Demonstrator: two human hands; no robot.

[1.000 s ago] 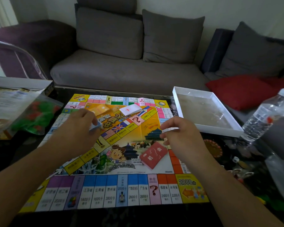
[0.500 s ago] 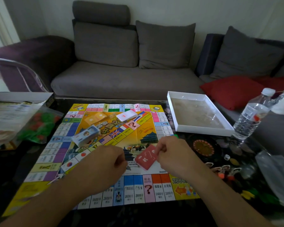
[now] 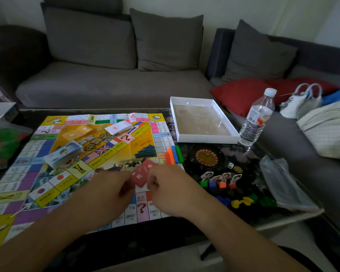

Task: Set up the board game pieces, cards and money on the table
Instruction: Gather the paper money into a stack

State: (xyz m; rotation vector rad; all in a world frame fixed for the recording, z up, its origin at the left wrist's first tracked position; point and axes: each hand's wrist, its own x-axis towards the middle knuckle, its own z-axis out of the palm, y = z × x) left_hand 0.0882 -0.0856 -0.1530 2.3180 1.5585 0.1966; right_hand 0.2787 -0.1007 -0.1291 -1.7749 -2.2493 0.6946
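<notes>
While both hands work the red card deck (image 3: 143, 174) near the front edge of the board (image 3: 53, 191), the main risk is a fumble. The left hand (image 3: 106, 191) pinches the deck's left side and the right hand (image 3: 165, 185) has curled fingers on its right side; how firmly either one clamps it, I can't tell, since the knuckles hide the fingertips. The deck sits tilted, and whether it is lifted clear of the board I can't tell.

Failure modes as I judge them:
- Loose pinch lets cards fan out and slide across the glossy board, maybe off the table's front edge.
- The board is a creased paper sheet, so a forearm dragging over its front edge could shift it and move the white card deck (image 3: 118, 127) near the back edge and the blue money bundle (image 3: 64, 154) toward the left side.
- A right elbow swing could knock the standing player tokens (image 3: 220, 180) and the die (image 3: 230, 165) on the table just right of the board, or the coloured sticks (image 3: 174, 155) at the board's right edge.
- The water bottle (image 3: 257, 118) stands upright near the table's right edge beside the white box tray (image 3: 201, 138); tall and narrow, so it tips easily if the table gets bumped.
</notes>
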